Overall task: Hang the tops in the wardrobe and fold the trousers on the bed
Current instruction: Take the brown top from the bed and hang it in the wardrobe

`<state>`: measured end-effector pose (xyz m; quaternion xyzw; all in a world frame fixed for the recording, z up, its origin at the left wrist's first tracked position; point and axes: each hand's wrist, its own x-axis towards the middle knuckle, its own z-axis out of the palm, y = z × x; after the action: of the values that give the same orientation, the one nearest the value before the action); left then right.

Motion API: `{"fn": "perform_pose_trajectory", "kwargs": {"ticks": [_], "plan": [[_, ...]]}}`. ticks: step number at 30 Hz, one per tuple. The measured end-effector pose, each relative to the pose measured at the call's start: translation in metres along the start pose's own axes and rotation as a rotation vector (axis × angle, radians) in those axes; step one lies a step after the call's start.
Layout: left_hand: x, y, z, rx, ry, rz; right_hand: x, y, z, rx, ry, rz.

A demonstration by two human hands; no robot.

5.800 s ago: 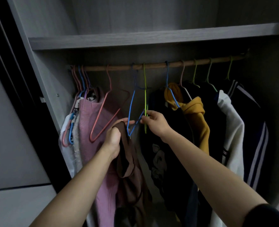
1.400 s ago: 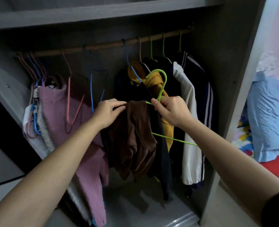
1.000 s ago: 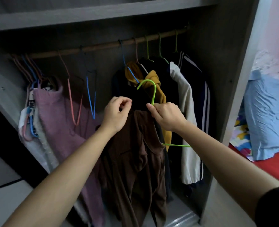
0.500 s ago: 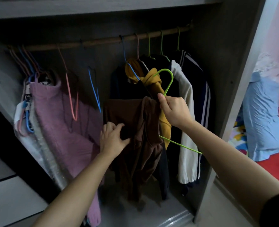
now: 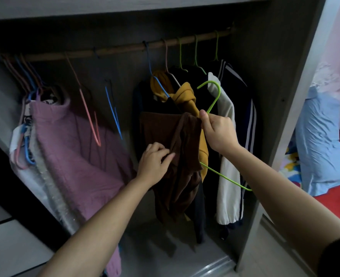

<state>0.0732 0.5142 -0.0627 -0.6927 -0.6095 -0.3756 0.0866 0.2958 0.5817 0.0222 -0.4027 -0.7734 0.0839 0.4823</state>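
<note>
A brown top [image 5: 171,136] hangs bunched on a green wire hanger [image 5: 215,96] in front of the open wardrobe. My right hand [image 5: 217,130] grips the hanger at its neck, together with the top's collar; the hook points up, off the rail. My left hand [image 5: 155,160] is lower, its fingers pinching the brown fabric at mid-height. The hanger's lower bar [image 5: 227,176] sticks out to the right below my right wrist. The wooden rail [image 5: 125,48] runs above.
On the rail hang a pink garment [image 5: 75,146] at the left, empty pink [image 5: 89,116] and blue hangers [image 5: 113,110] in the middle, and mustard [image 5: 187,98], dark and white tops at the right. A bed with blue bedding [image 5: 323,140] lies right of the wardrobe side panel [image 5: 297,96].
The green hanger came off the rail and went into the brown top. In the last half second my left hand shifted slightly right along the fabric; my right hand kept its hold.
</note>
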Motion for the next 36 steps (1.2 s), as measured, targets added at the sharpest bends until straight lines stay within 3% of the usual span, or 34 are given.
{"fn": "perform_pose_trajectory", "kwargs": {"ticks": [4,6,10,15,19,23,27,30,33,36], "plan": [[0.024,-0.007,-0.008,-0.386,0.206,-0.295,0.001,0.012,-0.002,-0.155,0.013,-0.014],[0.040,-0.014,-0.023,-0.454,0.276,-0.342,0.000,0.018,-0.002,-0.201,-0.075,-0.037],[0.063,-0.025,-0.049,-0.349,0.263,-0.292,0.003,0.026,-0.005,-0.257,-0.224,-0.038],[0.074,-0.040,-0.063,-0.228,0.261,-0.294,0.000,0.033,-0.015,-0.217,-0.061,-0.118],[0.083,-0.041,-0.073,-0.163,0.242,-0.266,-0.022,0.042,0.000,-0.234,-0.238,-0.051],[0.095,-0.032,-0.086,-0.087,0.226,-0.167,-0.024,0.031,0.011,0.136,0.028,0.074],[0.110,-0.018,-0.106,-0.232,0.222,-0.139,-0.024,0.019,0.027,0.024,-0.153,0.058],[0.111,-0.008,-0.111,-0.296,0.149,-0.100,-0.018,0.012,0.027,0.096,-0.071,0.056],[0.106,-0.002,-0.110,-0.126,-0.116,-0.043,-0.016,0.000,0.029,0.213,0.015,0.032],[0.100,0.013,-0.112,0.024,-0.350,-0.049,-0.013,-0.011,0.030,0.173,-0.021,-0.027]]}}
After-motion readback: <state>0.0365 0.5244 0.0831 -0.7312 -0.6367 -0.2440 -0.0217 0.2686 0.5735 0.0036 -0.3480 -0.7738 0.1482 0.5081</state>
